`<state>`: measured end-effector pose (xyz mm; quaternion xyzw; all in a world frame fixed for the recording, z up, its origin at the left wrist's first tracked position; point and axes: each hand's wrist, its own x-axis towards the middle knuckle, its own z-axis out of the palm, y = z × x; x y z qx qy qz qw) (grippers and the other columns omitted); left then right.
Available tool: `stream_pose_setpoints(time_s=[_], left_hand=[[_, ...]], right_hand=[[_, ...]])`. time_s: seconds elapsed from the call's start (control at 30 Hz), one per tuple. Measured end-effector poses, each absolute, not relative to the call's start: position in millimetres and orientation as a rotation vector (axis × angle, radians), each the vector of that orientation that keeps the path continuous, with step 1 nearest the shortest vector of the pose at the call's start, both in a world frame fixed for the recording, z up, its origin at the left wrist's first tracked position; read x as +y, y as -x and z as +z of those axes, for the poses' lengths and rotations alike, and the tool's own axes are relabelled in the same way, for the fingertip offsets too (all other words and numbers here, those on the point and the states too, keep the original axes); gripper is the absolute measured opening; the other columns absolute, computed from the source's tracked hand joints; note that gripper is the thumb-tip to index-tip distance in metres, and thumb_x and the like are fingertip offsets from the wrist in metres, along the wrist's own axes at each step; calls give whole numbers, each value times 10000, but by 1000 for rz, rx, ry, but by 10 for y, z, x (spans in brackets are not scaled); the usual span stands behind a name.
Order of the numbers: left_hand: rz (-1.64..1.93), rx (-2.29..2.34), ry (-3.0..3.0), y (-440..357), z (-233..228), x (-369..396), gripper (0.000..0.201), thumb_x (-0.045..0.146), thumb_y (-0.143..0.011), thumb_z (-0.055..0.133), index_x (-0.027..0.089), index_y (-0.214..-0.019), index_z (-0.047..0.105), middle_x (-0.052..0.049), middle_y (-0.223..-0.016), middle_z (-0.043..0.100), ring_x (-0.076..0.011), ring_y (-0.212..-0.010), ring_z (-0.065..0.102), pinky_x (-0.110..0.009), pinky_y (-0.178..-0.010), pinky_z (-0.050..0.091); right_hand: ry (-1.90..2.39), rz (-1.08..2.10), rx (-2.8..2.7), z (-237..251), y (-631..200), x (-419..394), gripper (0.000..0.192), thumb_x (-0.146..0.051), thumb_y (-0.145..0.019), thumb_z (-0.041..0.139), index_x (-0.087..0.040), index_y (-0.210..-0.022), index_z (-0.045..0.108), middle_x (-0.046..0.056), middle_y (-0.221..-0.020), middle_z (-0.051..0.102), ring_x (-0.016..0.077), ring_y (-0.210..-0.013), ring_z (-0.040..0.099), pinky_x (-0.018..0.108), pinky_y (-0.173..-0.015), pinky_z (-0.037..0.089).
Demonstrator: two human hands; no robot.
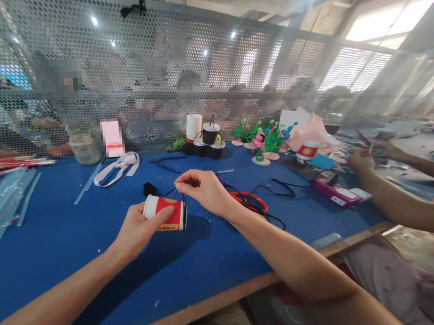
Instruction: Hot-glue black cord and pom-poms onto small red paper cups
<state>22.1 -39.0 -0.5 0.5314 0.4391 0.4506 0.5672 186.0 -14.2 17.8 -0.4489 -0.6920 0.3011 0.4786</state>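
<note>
My left hand (136, 230) is wrapped round a red and white paper cup (172, 212), which lies on its side in the air above the blue table. The white end of the cup points left, and a dark band circles its right end. At that right end, the thumb and fingertips of my right hand (204, 190) pinch a thin black cord (184, 197). From the fingertips the cord runs down along the dark band and also leftward to a black ball of yarn (150, 189) on the table behind the cup.
Clear plastic strips (13, 196) lie at left, near a glass jar (84, 148) and white ribbon (118, 168). Stacked cups (194, 127) and green figures (269, 144) stand at the back. A purple power strip (336, 191) sits at right, beside another person's hands (365, 159).
</note>
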Motion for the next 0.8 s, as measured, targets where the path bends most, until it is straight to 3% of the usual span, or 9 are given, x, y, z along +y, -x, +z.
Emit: stream_pose_setpoints(time_s=[0.8], left_hand=[[1135,1026,-1209,-246,50,-415,245,307,-536,745,115,-677,685,-25,-581,683,-108,-492,584,-186,-500,490]], right_hand=[[1114,733,-1710,135,-1863,-112,55,-177,-704,580,-146,-719,622,7,-680,625,92,-605,520,233,-601,412]])
